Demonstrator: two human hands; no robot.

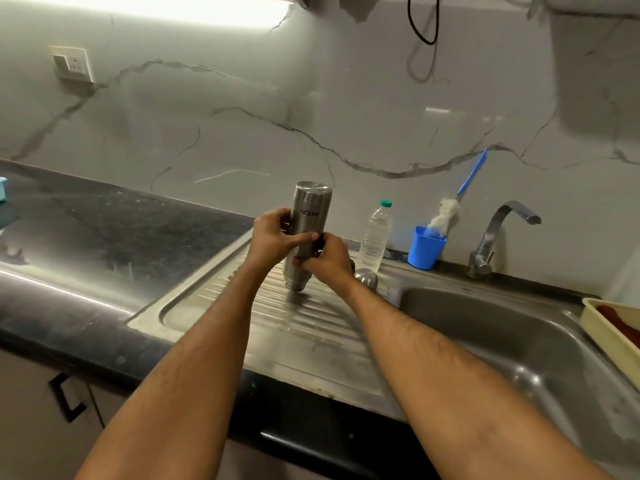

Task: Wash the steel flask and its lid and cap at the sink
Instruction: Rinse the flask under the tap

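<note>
Sink drainboard under both hands: left hand and right hand grip inverted flask, draining; next likely release upright-stable.

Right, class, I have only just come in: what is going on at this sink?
A person holds a steel flask upside down with both hands, its mouth resting on the ribbed draining board beside the sink basin. The left hand grips the flask's middle, and the right hand grips it lower down. A rounded steel cap sits on the board behind the right wrist. No water shows at the tap.
</note>
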